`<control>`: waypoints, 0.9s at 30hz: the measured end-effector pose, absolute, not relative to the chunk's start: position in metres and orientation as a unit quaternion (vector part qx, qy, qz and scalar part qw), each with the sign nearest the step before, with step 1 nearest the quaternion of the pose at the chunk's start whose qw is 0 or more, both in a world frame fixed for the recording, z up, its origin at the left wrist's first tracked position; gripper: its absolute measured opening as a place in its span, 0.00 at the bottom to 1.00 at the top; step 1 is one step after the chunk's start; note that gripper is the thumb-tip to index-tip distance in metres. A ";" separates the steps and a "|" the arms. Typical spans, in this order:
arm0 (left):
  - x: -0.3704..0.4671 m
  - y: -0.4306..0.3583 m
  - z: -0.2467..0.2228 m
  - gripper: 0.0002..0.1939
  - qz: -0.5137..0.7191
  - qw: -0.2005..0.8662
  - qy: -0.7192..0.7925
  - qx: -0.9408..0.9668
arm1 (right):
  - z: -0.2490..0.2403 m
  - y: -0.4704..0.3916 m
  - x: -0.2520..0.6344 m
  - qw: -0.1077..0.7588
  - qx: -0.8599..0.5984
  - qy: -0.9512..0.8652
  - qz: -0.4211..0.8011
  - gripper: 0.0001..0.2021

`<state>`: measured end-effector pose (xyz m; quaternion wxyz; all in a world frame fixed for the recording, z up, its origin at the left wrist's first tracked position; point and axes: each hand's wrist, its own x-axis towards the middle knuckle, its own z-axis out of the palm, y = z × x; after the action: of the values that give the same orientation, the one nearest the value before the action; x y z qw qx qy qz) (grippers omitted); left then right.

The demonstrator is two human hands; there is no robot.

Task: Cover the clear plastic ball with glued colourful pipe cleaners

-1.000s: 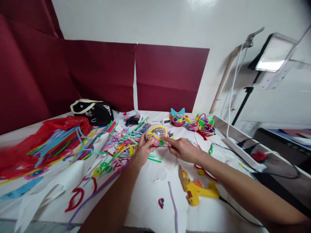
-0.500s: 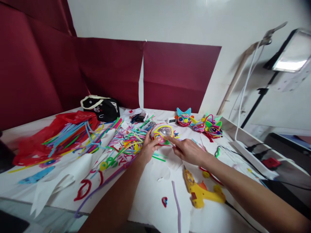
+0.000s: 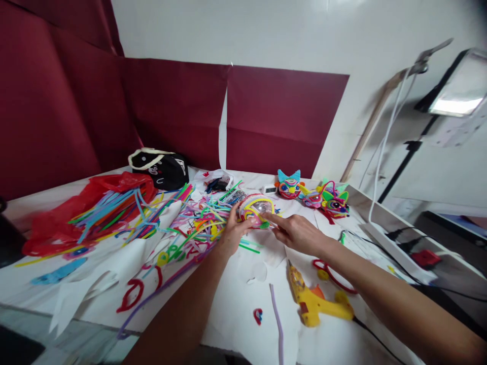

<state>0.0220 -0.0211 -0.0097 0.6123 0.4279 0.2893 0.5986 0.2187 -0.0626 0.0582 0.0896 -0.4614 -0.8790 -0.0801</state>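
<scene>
My left hand [image 3: 232,234] grips a rounded pipe-cleaner craft [image 3: 255,209] with a clear plastic dome, yellow and pink outlines and a green piece at its lower edge. Its thumb lies across the front; the other fingers are mostly hidden behind. From the right, my right hand [image 3: 297,233] reaches in with its index finger stretched out to the dome's lower right edge. The remaining fingers are loosely bent, and I see nothing held in them. Below the right hand a yellow hot glue gun [image 3: 310,299] lies on its side on the white-covered table [image 3: 236,304].
Loose colourful pipe cleaners [image 3: 201,218] and a red plastic bag [image 3: 53,223] cover the left side. Finished animal-like crafts [image 3: 289,185] stand at the back right. A black pouch [image 3: 163,170] sits behind. At right are a power strip [image 3: 395,251] and a lamp [image 3: 458,83].
The craft and both hands have stayed nearly in place. My right index finger still meets the dome's edge, and the whole view has shifted slightly.
</scene>
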 end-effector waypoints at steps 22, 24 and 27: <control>0.021 -0.016 -0.019 0.42 0.596 0.618 0.277 0.432 | 0.065 -0.058 0.225 0.119 -0.421 -0.898 0.052 0.28; 0.021 -0.016 -0.019 0.42 0.596 0.623 0.270 0.428 | 0.066 -0.058 0.225 0.116 -0.418 -0.900 0.053 0.29; 0.021 -0.015 -0.018 0.43 0.598 0.626 0.268 0.424 | 0.067 -0.058 0.223 0.122 -0.414 -0.900 0.052 0.29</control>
<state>0.0211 -0.0154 -0.0184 0.6259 0.4235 0.2678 0.5976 0.2234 -0.0583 0.0675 0.1219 -0.4144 -0.9004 0.0524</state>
